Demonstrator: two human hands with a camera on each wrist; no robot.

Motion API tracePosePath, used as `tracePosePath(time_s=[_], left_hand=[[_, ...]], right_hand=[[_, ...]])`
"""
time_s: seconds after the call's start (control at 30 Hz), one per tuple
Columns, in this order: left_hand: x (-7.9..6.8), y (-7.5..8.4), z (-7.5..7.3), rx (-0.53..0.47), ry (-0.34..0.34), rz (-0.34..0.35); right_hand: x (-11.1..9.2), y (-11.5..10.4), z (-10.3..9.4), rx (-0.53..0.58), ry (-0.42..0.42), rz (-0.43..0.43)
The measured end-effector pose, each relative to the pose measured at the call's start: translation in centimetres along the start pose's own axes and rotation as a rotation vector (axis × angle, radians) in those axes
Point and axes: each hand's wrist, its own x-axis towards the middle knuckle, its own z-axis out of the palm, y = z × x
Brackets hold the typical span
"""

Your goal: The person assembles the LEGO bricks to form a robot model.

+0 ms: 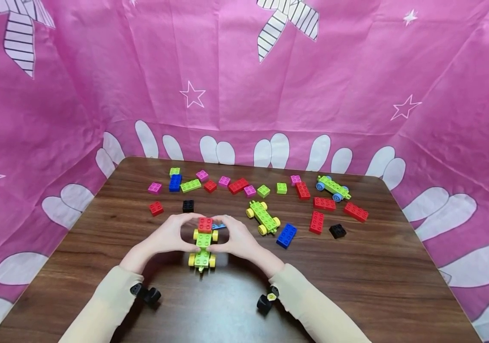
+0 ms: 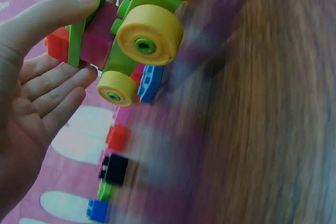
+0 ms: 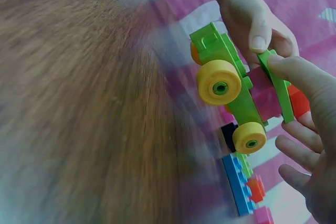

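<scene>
- From where I stand, a toy car (image 1: 203,259) of moulded, studded green plastic is at the left-middle of the counter (image 1: 347,281), between a person's two hands; I can't tell whether its wheels touch the wood.
- Fat, smooth yellow wheels (image 2: 152,29) carry a flat chassis; above it sit a boxy magenta brick (image 3: 264,94), a thin green piece (image 3: 282,96) and, at the far end, a square red brick (image 1: 205,225).
- The left hand (image 1: 165,236) has a narrow grip, thumb and fingers pinching the car's upper part; the right hand (image 1: 243,239) grips it the same way from the other side.
- A light-blue piece (image 1: 219,226) lies partly hidden behind the right fingers.
- Just beyond the left hand stands a black brick (image 1: 188,206); to the right are a second yellow-wheeled car (image 1: 263,217) and a long blue brick (image 1: 286,236).
- Farther right sits a blue-wheeled car (image 1: 333,188) among red bricks (image 1: 324,204).
- The counter is dark, streaky, slightly glossy wood; its far edge runs near a wrinkled pink cloth (image 1: 244,81).
- Bare wood stretches between the cream sleeves (image 1: 103,302) towards the near side.
</scene>
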Motion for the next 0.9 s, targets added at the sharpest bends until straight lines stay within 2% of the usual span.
tracePosePath(time_s=[0.23,0.43,0.63,0.9], left_hand=[[-1.0,-1.3,-1.5,-0.030,0.041,-0.056],[-1.2,-2.5,-2.5,-0.018,0.046,-0.062],[-1.2,-3.8,-3.4,-0.026,0.024,-0.081],[-1.3,-4.7,-4.4,-0.081,-0.022,-0.113]], right_hand=[[2.2,-0.7,1.2,-0.029,-0.018,-0.006],[3.8,-0.9,2.2,-0.039,-0.014,-0.019],[5.2,-0.9,3.1,-0.003,-0.039,0.027],[6.3,-1.0,4.1,-0.026,-0.045,0.070]])
